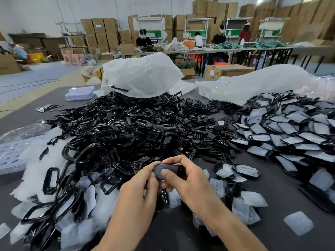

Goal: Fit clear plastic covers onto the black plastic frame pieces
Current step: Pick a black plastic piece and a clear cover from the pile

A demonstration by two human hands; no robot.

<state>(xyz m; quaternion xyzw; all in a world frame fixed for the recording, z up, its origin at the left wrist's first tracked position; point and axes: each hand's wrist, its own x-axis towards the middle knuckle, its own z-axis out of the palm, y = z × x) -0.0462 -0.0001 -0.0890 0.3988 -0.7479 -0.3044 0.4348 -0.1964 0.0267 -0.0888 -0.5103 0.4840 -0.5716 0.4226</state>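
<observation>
My left hand and right hand both pinch one black frame piece, held above the dark table, near the heap of black frames.

Nothing written can be read here: no word, number or brand. A blue label sits on one stacked carton by the back wall. A pale sticker sits on the end of a brown carton on the floor beyond the table's far edge. The print on both is too small and blurred to make out.
</observation>
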